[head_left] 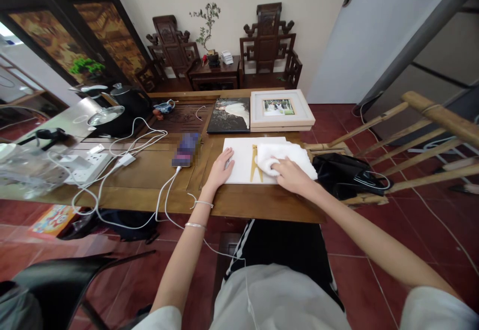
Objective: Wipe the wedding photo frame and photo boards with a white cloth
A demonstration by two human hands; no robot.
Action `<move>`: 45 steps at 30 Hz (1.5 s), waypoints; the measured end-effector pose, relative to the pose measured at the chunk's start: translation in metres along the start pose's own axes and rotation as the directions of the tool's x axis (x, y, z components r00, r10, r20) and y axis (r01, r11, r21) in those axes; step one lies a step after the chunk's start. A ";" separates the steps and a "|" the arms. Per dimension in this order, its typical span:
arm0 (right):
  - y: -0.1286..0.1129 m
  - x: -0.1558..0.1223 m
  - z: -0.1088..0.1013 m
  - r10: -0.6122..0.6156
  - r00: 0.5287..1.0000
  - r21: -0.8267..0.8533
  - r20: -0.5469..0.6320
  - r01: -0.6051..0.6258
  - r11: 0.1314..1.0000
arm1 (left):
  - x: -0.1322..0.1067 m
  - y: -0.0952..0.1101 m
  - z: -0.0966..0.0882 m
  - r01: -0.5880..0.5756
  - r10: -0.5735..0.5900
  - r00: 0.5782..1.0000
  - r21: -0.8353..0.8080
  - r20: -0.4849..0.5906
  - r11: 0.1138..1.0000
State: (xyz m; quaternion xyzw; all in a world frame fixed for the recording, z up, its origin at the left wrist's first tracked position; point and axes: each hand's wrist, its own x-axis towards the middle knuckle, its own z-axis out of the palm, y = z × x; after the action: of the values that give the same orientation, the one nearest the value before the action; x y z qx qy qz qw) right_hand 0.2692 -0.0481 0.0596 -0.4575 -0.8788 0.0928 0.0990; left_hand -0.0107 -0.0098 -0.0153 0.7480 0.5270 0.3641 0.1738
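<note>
A white rectangular panel (239,158) lies flat near the front edge of the wooden table, with a yellow, two-legged stand-like piece (255,166) down its middle. My left hand (221,166) rests on the panel's left edge, fingers stretched out and holding nothing. On the right half, my right hand (290,174) presses a bunched white cloth (273,154) onto the panel, its fingers curled into the fabric. The cloth covers the panel's right part and overhangs its right side.
Behind the panel lie a dark photo panel (229,115) and stacked framed pictures (280,108). A phone (186,149) on a charging cable is to the left, near a power strip (88,167). A black bag (342,175) sits on a bamboo chair (422,115) at the right.
</note>
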 end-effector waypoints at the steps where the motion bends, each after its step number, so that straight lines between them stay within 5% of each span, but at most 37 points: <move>1: 0.004 0.012 0.001 0.009 1.000 0.011 -0.020 -0.009 1.000 | 0.000 0.000 0.000 0.000 0.000 1.000 0.001 0.002 1.000; 7: 0.012 0.079 0.010 0.016 0.997 0.066 -0.078 -0.011 0.998 | 0.000 -0.001 -0.001 -0.005 0.005 1.000 0.017 -0.001 1.000; 11: 0.000 0.095 0.020 -0.033 0.998 -0.009 -0.058 0.032 0.999 | 0.000 -0.002 -0.001 -0.003 0.003 1.000 0.014 -0.001 1.000; 15: -0.021 0.073 0.025 -0.101 0.994 -0.095 0.032 0.103 0.990 | 0.001 -0.003 0.001 -0.014 0.014 1.000 0.012 -0.005 1.000; 23: -0.075 -0.014 0.025 -0.210 0.964 -0.133 0.165 0.232 0.964 | 0.000 0.000 0.000 -0.013 0.013 1.000 0.006 -0.004 1.000; 27: -0.084 -0.029 0.022 -0.255 0.947 -0.099 0.196 0.278 0.955 | 0.000 -0.001 0.000 -0.017 0.017 1.000 0.008 -0.006 1.000; 32: -0.072 -0.012 0.021 -0.231 0.959 -0.051 0.163 0.242 0.969 | 0.000 -0.001 0.000 -0.022 0.022 1.000 0.008 -0.005 1.000; 45: -0.012 0.094 0.006 -0.057 0.997 -0.148 0.046 0.063 0.987 | 0.001 -0.006 0.002 -0.023 0.023 1.000 0.017 -0.010 1.000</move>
State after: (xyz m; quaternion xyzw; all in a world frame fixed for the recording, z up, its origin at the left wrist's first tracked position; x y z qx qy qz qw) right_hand 0.2058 0.0217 0.0647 -0.4349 -0.8986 0.0334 0.0487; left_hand -0.0130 -0.0067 -0.0200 0.7536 0.5224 0.3652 0.1605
